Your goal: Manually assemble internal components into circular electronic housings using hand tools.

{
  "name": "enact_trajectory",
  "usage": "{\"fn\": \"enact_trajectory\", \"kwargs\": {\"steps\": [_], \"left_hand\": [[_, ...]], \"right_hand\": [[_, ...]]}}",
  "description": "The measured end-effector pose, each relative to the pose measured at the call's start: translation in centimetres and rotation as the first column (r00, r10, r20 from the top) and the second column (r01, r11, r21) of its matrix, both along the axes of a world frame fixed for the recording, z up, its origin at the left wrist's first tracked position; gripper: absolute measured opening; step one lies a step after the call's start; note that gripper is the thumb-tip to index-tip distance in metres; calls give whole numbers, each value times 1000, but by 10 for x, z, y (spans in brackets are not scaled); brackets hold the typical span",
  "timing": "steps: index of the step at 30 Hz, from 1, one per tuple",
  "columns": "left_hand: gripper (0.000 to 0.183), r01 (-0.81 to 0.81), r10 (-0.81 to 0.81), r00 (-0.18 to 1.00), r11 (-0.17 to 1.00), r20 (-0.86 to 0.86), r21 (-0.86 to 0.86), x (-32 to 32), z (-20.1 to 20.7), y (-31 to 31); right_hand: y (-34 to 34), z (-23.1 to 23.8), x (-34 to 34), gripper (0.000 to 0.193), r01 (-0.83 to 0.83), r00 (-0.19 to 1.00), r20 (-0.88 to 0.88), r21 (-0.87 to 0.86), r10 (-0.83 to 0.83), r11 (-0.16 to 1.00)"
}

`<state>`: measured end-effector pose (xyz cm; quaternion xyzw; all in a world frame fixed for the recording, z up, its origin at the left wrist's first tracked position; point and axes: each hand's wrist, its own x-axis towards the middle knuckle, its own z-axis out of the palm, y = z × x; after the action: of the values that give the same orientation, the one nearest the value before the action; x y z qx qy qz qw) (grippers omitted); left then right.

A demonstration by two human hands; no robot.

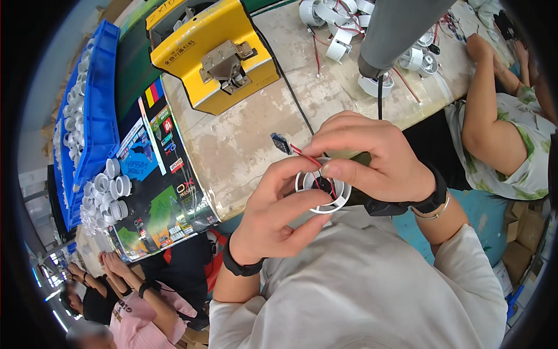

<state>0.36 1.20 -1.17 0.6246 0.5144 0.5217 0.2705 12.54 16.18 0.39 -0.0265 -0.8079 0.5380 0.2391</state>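
My left hand (279, 212) is closed round a white round plastic housing (343, 199), thumb and fingers on its rim. Inside the ring sits a dark part (323, 184) with thin red and black wires. Above the housing, my right hand (375, 157) is closed with thumb and fingertips together on red wires (300, 152). A small dark circuit board (281, 143) hangs at the wires' far end, free of both hands. The fingers partly cover the housing and wires.
A yellow machine (215, 58) stands on the worn table (232, 145). White housings with wires (339, 45) lie at the back, near a grey tube (395, 35). At left are a blue bin (96, 128) and loose white rings (107, 189). People sit on both sides.
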Motion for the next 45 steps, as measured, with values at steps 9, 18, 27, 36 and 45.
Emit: {"fn": "enact_trajectory", "kwargs": {"steps": [9, 18, 27, 36, 45], "left_hand": [[46, -181, 172, 979, 981, 109, 77, 0, -13, -1], [46, -103, 103, 970, 995, -222, 13, -1, 2, -4], [66, -224, 184, 890, 973, 416, 49, 7, -16, -6], [68, 9, 57, 760, 995, 647, -98, 9, -23, -13], [65, 56, 17, 713, 995, 701, -82, 14, -34, -8]], "right_hand": [[-4, 2, 8, 22, 38, 999, 5, 117, -39, 992], [-3, 5, -1, 30, 57, 986, 166, -206, -22, 977], [-15, -3, 10, 26, -38, 999, 2, -391, 42, 920], [-12, 12, 12, 41, -5, 987, 157, -84, 18, 996], [-15, 2, 17, 32, -60, 994, 95, 30, 57, 998]]}}
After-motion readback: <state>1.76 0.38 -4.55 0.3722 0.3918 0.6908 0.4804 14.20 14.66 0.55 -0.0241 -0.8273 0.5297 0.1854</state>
